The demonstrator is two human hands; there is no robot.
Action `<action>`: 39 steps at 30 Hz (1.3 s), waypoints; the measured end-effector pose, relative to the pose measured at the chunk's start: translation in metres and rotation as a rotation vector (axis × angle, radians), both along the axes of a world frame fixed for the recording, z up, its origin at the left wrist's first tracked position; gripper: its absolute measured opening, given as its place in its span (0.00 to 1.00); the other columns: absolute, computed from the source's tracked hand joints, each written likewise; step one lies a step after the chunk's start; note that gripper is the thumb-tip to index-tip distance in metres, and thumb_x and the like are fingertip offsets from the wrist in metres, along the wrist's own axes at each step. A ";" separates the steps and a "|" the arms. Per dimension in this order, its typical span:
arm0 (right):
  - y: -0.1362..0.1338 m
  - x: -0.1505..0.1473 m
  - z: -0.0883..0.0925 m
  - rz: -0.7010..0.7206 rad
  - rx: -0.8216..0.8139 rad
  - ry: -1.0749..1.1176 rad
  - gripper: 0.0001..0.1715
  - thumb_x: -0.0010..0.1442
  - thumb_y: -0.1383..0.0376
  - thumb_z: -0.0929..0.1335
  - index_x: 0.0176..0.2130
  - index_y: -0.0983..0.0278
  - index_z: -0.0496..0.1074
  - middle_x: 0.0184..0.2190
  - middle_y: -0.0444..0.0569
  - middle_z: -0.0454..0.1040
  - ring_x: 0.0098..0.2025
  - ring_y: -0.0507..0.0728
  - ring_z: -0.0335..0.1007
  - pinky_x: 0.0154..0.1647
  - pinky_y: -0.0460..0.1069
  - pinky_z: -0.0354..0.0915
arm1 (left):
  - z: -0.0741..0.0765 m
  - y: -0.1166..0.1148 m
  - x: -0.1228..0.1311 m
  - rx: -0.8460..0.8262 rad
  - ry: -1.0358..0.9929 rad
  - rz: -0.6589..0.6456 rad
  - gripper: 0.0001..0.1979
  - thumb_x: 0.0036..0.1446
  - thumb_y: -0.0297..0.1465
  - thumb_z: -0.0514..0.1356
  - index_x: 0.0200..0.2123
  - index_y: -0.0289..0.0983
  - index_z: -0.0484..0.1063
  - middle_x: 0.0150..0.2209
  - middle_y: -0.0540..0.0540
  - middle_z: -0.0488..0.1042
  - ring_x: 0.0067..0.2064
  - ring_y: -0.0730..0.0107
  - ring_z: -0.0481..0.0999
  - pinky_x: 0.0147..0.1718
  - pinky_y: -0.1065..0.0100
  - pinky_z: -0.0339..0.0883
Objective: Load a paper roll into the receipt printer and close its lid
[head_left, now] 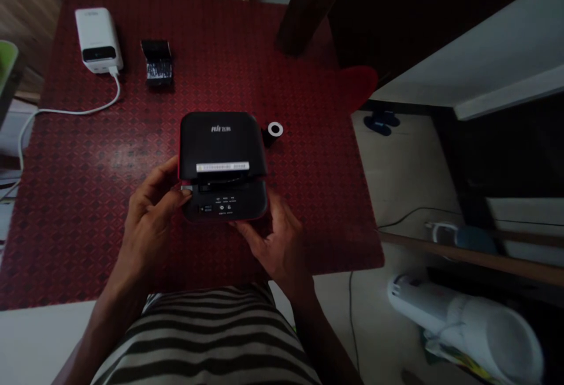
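Note:
A small black receipt printer [222, 144] with red sides and white lettering is at the middle of the red patterned table. My left hand [152, 211] grips its left side, with the thumb on a light tab at the front left corner. Around the right side and front edge curl the fingers and thumb of my right hand [277, 241]. A narrow gap crosses the printer between its big lid and the front panel with small icons. Just past its right side, a paper roll [275, 130] shows a white end and a dark core.
A white power bank [97, 41] with a plugged-in white cable [79, 111] lies at the table's far left, beside a torn black wrapper [158, 63]. A dark post [308, 9] rises at the back edge. Slippers [381, 122] and a white cylinder [467, 326] are at the right.

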State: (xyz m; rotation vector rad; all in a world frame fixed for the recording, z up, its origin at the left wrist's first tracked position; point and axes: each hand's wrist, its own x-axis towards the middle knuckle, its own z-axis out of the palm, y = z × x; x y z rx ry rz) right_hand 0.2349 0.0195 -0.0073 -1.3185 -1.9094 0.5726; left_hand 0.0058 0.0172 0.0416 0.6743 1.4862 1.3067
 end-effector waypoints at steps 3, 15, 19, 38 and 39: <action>0.001 0.001 -0.001 0.003 0.018 0.010 0.34 0.79 0.53 0.78 0.75 0.60 0.73 0.59 0.61 0.91 0.58 0.69 0.93 0.58 0.63 0.89 | -0.002 0.000 0.001 0.002 0.011 0.014 0.26 0.61 0.37 0.77 0.63 0.48 0.89 0.65 0.47 0.89 0.71 0.37 0.84 0.72 0.39 0.77; 0.004 0.013 0.013 0.066 -0.033 -0.011 0.37 0.78 0.47 0.79 0.75 0.60 0.76 0.57 0.59 0.92 0.56 0.69 0.93 0.58 0.64 0.89 | -0.014 -0.008 0.003 0.120 0.150 -0.054 0.27 0.71 0.44 0.72 0.70 0.47 0.84 0.68 0.43 0.86 0.70 0.38 0.83 0.65 0.45 0.82; 0.023 0.030 0.056 0.113 0.049 -0.025 0.27 0.84 0.49 0.74 0.72 0.59 0.81 0.62 0.58 0.92 0.61 0.68 0.92 0.64 0.64 0.87 | -0.018 -0.009 0.003 0.201 0.282 -0.098 0.31 0.75 0.54 0.69 0.74 0.48 0.80 0.73 0.41 0.81 0.75 0.36 0.78 0.73 0.41 0.76; 0.123 -0.073 0.094 0.507 -0.018 -0.850 0.19 0.81 0.79 0.68 0.55 0.62 0.86 0.52 0.54 0.90 0.53 0.64 0.89 0.56 0.56 0.79 | -0.038 -0.004 -0.008 0.286 0.339 -0.124 0.32 0.72 0.55 0.72 0.73 0.51 0.85 0.72 0.41 0.83 0.74 0.32 0.78 0.80 0.34 0.64; 0.124 -0.071 0.094 0.510 -0.013 -0.849 0.19 0.80 0.80 0.68 0.55 0.62 0.86 0.52 0.54 0.90 0.53 0.63 0.89 0.55 0.56 0.79 | -0.038 -0.003 -0.008 0.281 0.338 -0.123 0.32 0.71 0.55 0.72 0.72 0.51 0.85 0.71 0.41 0.83 0.74 0.32 0.78 0.80 0.33 0.64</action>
